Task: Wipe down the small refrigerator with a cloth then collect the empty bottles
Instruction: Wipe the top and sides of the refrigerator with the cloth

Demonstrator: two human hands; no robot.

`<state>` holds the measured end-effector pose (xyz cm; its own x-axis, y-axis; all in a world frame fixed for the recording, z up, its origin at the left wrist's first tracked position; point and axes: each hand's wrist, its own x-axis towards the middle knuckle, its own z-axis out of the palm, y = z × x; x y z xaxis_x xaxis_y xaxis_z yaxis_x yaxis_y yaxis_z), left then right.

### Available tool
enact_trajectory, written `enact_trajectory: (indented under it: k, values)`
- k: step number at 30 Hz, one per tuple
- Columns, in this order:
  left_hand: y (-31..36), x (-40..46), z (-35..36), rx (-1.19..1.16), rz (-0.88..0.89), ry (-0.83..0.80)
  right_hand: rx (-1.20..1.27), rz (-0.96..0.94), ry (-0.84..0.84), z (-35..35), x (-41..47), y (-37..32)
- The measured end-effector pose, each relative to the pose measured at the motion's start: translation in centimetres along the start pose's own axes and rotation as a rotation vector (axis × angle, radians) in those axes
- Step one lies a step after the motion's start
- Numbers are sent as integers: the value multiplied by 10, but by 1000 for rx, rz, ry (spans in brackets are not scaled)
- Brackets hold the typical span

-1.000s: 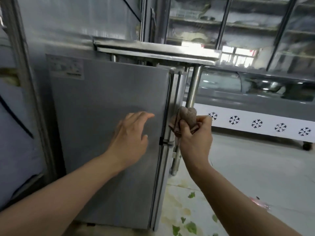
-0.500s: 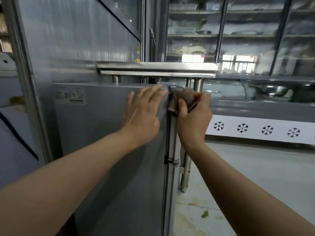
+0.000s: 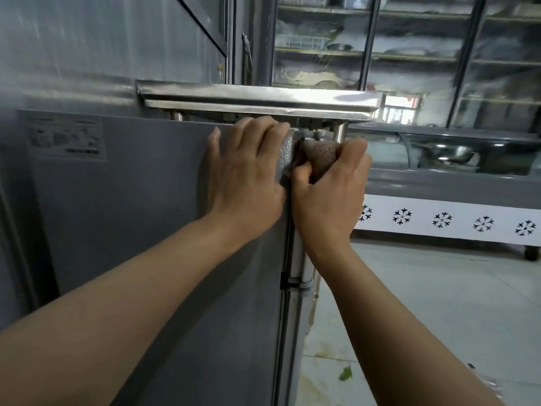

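The small grey refrigerator [image 3: 140,218] fills the left and middle of the head view, its side panel facing me with a label near the top left. My left hand [image 3: 246,174] lies on the panel at its upper right corner, fingers reaching over the top edge. My right hand [image 3: 330,194] grips a bunched brown cloth [image 3: 319,155] and presses it against the top of the refrigerator's front corner edge. No bottles are in view.
A steel shelf [image 3: 257,98] on round legs sits just above the refrigerator top. A glass-fronted display cabinet [image 3: 409,48] and a white chest freezer with snowflake marks [image 3: 456,224] stand at the back right. Green leaf scraps [image 3: 345,373] lie on the tiled floor.
Both hands have moved up the refrigerator from mid-height to its top corner. The right hand kept the cloth against the front edge. The view has moved closer.
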<state>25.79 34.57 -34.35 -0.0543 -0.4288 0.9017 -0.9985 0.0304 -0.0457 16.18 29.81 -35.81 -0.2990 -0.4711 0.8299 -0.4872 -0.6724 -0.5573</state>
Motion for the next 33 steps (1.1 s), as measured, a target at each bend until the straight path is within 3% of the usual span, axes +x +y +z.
enact_trajectory:
  k: [10, 16, 33]
  values:
    - [-9, -67, 27, 26, 114, -52, -18, 114, -207, -14, -118, 72]
    - [-12, -143, 53, 66, 193, -173, 26, 81, -149, -9, -147, 91]
    - [-17, -272, 107, 111, 336, -297, 55, 218, -333, -18, -298, 190]
